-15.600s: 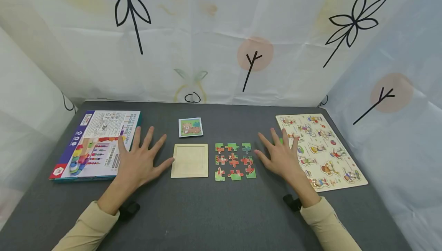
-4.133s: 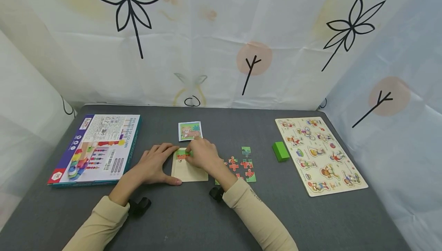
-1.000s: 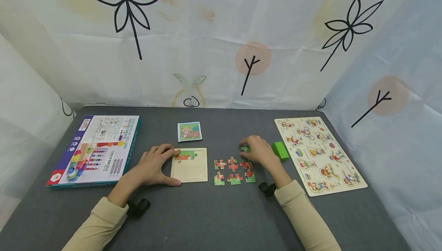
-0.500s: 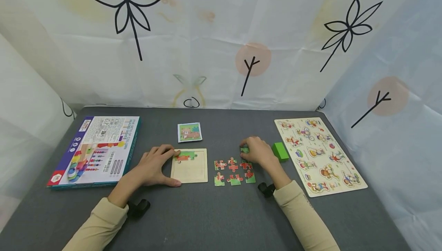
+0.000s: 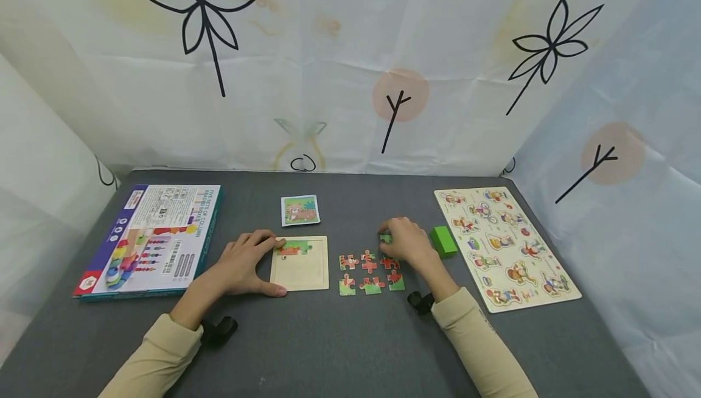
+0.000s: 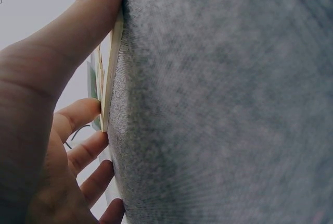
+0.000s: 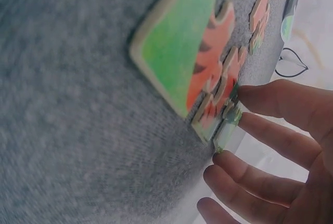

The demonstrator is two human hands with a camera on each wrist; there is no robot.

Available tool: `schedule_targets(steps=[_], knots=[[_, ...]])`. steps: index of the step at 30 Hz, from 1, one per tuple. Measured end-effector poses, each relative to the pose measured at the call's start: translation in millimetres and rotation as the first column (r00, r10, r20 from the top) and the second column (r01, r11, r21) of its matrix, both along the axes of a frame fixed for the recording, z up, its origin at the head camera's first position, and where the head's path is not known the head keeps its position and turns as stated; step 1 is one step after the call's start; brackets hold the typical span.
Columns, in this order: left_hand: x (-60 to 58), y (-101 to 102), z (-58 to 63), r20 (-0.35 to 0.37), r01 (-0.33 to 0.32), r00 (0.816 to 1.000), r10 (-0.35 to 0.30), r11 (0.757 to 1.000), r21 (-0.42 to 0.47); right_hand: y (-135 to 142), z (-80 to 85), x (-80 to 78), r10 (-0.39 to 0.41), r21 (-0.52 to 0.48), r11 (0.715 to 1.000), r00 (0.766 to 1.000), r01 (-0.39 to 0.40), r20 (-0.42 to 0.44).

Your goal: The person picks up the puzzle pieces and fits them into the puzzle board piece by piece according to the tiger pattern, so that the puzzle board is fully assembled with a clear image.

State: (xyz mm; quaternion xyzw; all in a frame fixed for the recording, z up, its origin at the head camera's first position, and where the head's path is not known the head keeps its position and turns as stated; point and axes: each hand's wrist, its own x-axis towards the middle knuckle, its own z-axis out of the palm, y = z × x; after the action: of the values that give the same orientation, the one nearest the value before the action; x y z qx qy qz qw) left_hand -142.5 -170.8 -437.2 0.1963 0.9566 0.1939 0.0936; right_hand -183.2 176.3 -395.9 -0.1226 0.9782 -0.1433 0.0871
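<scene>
A square wooden puzzle tray (image 5: 301, 274) lies mid-table, with joined green-and-orange pieces (image 5: 294, 247) in its upper left. My left hand (image 5: 239, 268) holds the tray by its left side, index finger at the far corner and thumb at the near corner. To the right lie loose jigsaw pieces in rows, among them a green-cornered tiger-striped piece (image 7: 179, 41). My right hand (image 5: 406, 241) pinches the far-right green puzzle piece (image 5: 386, 238) between thumb and fingers; in the right wrist view this piece (image 7: 227, 129) is close over the table, partly hidden by fingertips.
Behind the tray lies a small picture card (image 5: 300, 210). A green block (image 5: 443, 241) sits right of my right hand, beside a wooden board with painted figures (image 5: 506, 249). On the left is a large flat toy box (image 5: 150, 240). White printed cloth (image 5: 328, 69) rises behind the table.
Both hands were spread flat at first. Then my left hand took the tray's side, two pieces went into the tray, and my right hand moved back right to the far-right piece.
</scene>
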Motion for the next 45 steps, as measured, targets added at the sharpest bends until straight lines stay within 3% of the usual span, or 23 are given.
schedule_targets(steps=[12,24,35,45], knots=[[1.6,-1,0.6,-0.023,0.009,1.0,-0.009,1.0,0.013,-17,7.2,5.7,0.06,-0.063,0.996,0.997,-0.063,-0.053],[1.7,-1,2.0,-0.021,0.01,1.0,-0.009,1.0,0.016,-52,20.0,11.0,0.12,-0.107,0.986,0.99,-0.128,-0.078],[0.1,-1,-0.3,-0.009,0.008,1.0,-0.008,1.0,0.003,-90,20.2,12.9,0.202,-0.089,0.974,0.975,-0.21,-0.09],[0.9,-2,-0.2,-0.028,0.014,1.0,-0.013,1.0,0.013,-119,9.2,11.5,0.221,-0.041,0.974,0.974,-0.223,-0.053]])
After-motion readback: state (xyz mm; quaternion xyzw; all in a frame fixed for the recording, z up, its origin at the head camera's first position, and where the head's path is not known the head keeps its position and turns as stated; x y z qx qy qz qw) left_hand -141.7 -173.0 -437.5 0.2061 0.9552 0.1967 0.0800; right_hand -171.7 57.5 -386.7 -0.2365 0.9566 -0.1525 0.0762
